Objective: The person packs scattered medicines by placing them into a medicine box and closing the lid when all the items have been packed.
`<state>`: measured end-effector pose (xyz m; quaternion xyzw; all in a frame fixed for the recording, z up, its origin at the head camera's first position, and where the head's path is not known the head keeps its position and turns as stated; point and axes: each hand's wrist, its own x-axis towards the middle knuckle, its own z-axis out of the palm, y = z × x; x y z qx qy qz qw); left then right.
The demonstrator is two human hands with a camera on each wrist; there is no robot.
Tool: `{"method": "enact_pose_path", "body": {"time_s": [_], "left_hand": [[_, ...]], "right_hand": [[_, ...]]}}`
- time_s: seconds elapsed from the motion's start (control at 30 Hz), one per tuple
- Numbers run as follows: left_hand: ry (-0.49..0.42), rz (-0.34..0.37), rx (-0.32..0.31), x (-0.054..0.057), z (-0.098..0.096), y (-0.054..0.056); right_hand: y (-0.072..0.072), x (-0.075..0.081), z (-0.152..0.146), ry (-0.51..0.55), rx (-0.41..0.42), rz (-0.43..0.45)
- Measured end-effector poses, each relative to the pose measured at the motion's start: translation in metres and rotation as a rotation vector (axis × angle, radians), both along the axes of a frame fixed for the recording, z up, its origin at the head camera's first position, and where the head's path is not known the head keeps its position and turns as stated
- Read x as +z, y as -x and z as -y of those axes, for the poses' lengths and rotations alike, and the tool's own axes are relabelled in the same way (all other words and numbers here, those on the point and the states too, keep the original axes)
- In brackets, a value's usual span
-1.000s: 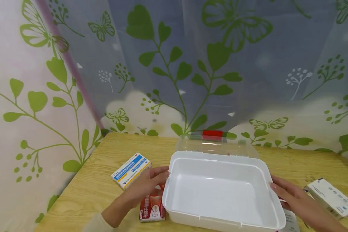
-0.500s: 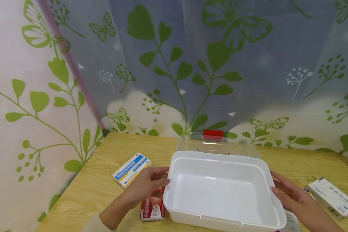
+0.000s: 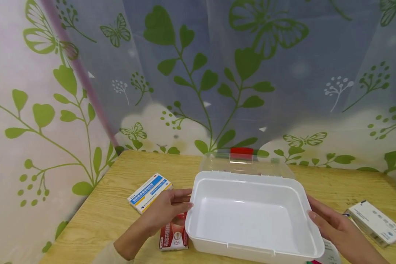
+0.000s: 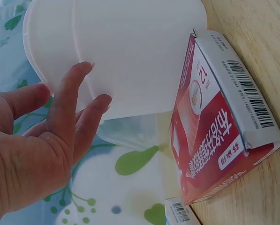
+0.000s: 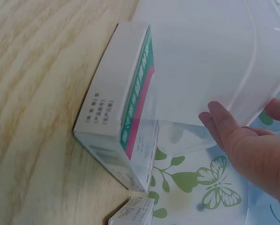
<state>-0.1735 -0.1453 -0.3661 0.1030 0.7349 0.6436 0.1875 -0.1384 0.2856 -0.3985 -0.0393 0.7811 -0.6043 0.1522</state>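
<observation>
A white plastic storage box (image 3: 244, 227) stands on the table in the head view, its clear lid (image 3: 260, 168) folded back behind it. My left hand (image 3: 166, 211) holds the box's left end, thumb at the rim and fingers on the outer wall. At the opposite end my right hand (image 3: 338, 227) holds it the same way. Below my left hand, a red medicine carton (image 4: 205, 117) lies against the box. Beside the right end is a white medicine carton (image 5: 114, 93) with a green and pink face; in the head view the box and hand mostly hide it.
A blue and white medicine carton (image 3: 148, 192) lies behind my left hand. Another white carton (image 3: 377, 223) lies beyond my right hand. The lid carries a red latch (image 3: 242, 152). A patterned curtain (image 3: 191, 73) hangs behind the wooden table (image 3: 95, 223).
My left thumb has slid slightly toward me along the rim, and the fingers of both hands have shifted a little. The box has barely moved.
</observation>
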Motion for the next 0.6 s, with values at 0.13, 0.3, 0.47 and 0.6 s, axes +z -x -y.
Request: {"method": "enact_pose_path", "body": {"time_s": [0.13, 0.3, 0.47, 0.6], "left_hand": [[-0.005, -0.006, 0.002, -0.001, -0.001, 0.000], [-0.019, 0.004, 0.004, -0.003, 0.000, 0.000], [-0.022, 0.013, 0.013, -0.005, 0.000, 0.000], [-0.018, 0.012, 0.013, -0.005, 0.000, 0.000]], "right_hand": [[0.000, 0.001, -0.004, -0.032, 0.013, -0.011], [0.004, 0.000, -0.013, -0.080, 0.028, -0.082], [0.010, 0.001, -0.035, -0.209, -0.007, -0.194], [0.016, 0.001, -0.058, -0.472, -0.076, -0.246]]}}
